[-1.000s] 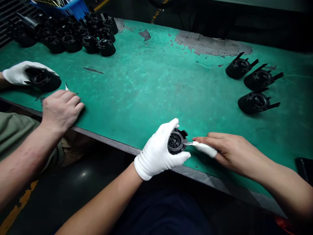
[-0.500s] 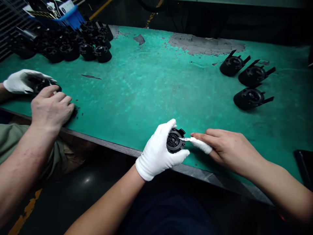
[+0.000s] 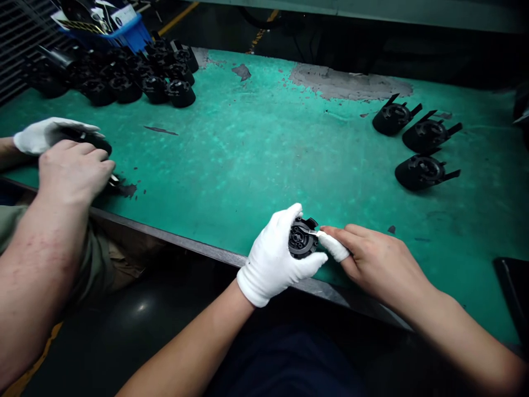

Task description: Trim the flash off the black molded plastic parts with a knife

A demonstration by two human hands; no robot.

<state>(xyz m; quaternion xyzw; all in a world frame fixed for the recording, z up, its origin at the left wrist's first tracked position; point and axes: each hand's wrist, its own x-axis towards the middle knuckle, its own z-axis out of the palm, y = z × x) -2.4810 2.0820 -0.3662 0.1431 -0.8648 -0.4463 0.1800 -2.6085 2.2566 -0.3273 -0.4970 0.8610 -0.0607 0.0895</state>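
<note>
A round black part (image 3: 301,242) with ring-shaped grooves sits in my left hand (image 3: 275,256), which wears a white glove and wraps round its side near the front edge of the green table. My right hand (image 3: 372,256) is bare but for a white covering on the thumb. Between its thumb and forefinger it pinches a thin metal blade (image 3: 311,232), whose tip lies on the face of the black part, close to its upper rim. The handle of the blade is hidden by the fingers.
Three black cylinders with upright prongs stand on the green table (image 3: 268,149) at right. Several more black parts crowd the back left by a blue bin (image 3: 138,36). At left, another person's hands (image 3: 76,171) work on a dark part. A black object (image 3: 510,292) lies at the right edge.
The view has shifted a little. My right hand has come closer to the black part, with less of the blade showing. The other person's bare hand has moved down and left.
</note>
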